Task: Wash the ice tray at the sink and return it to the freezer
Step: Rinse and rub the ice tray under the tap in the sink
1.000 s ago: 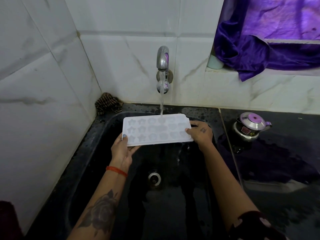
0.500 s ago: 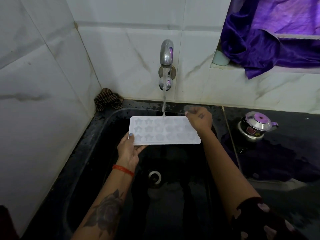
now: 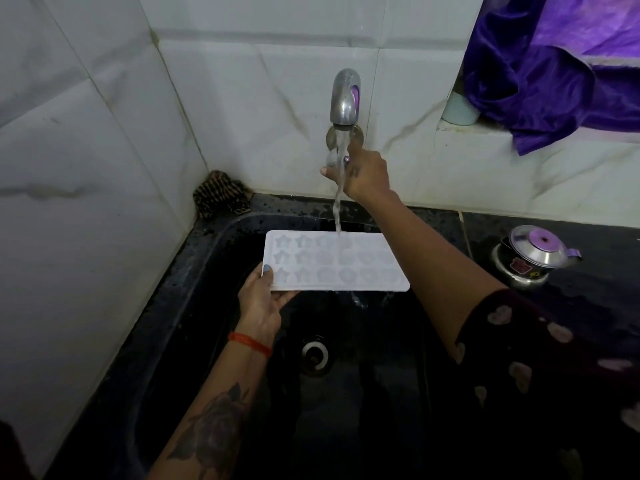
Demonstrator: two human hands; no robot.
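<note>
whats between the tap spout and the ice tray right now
In the head view, a running stream of water falls from the tap spout onto the ice tray. The right hand reaches to the tap knob just behind that stream.

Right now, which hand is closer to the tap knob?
Right. The right hand is up at the tap knob on the wall, fingers around it. The left hand is lower, holding the ice tray over the sink.

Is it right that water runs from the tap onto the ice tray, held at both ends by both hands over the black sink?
Not quite. In the head view only the left hand holds the ice tray; the right hand is up at the tap. The water does run, over the black sink.
</note>
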